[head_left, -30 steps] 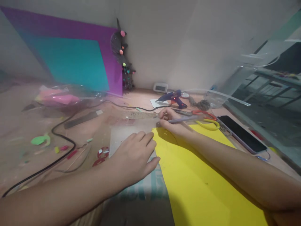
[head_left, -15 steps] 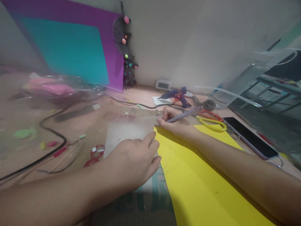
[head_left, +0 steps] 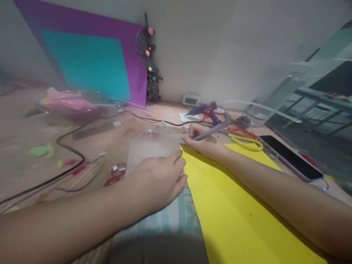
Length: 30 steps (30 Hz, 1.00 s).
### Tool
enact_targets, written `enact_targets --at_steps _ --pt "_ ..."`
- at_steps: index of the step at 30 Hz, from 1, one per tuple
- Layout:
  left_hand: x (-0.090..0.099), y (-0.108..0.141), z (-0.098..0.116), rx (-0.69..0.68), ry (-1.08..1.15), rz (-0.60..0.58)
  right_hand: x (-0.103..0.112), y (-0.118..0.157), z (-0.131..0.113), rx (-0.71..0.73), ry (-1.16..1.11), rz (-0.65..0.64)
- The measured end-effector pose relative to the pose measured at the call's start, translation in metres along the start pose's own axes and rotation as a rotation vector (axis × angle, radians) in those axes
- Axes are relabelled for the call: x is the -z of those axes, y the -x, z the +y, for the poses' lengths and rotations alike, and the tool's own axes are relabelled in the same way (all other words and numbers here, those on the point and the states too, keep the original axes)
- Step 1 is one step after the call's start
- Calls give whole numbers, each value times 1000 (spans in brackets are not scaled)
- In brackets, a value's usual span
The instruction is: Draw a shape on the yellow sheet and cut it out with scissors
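A sheet of yellow paper (head_left: pixel 236 205) lies in front of me, with a faint pencil-like curved outline near its upper left part. My left hand (head_left: pixel 162 176) rests at the sheet's left edge, fingers mostly curled, thumb and fingertips at the paper. In my right hand (head_left: pixel 205 143) is a slim pale purple pen (head_left: pixel 211 131), tilted, gripped between the fingers. Its tip is hidden by the hand, close to the paper's upper left corner. Yellow-and-orange-handled scissors (head_left: pixel 246 143) lie just beyond the right hand. Under the left hand is a whitish sheet (head_left: pixel 140 150) and a turquoise-patterned surface (head_left: pixel 170 220).
A glue gun (head_left: pixel 206 110) with a red light lies at the back beside a small white digital device (head_left: pixel 191 99). A phone (head_left: pixel 291 157) is on the right. A black cord (head_left: pixel 73 148) crosses the left among scraps. Purple and turquoise boards (head_left: pixel 93 66) lean on the wall.
The view has shifted slightly, so the background sits a little further right and lower. Both hands keep nearly the same places, and the pen's angle is slightly different.
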<state>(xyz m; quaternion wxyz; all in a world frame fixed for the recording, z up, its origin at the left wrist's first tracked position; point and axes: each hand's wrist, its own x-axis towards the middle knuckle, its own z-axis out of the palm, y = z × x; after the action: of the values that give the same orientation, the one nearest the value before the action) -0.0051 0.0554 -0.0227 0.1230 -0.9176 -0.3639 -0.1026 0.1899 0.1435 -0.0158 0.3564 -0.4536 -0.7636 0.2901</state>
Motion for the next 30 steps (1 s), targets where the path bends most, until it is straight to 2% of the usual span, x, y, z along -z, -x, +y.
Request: enact_targets --at_steps 11,18,30 --pt "1 -2 1 24 34 -16 -2 -2 -1 14 46 48" --pt "0 -1 1 -6 21 27 -2 0 -3 -3 40 16" --pt "0 -2 1 39 57 -15 -1 -2 3 30 23 56"
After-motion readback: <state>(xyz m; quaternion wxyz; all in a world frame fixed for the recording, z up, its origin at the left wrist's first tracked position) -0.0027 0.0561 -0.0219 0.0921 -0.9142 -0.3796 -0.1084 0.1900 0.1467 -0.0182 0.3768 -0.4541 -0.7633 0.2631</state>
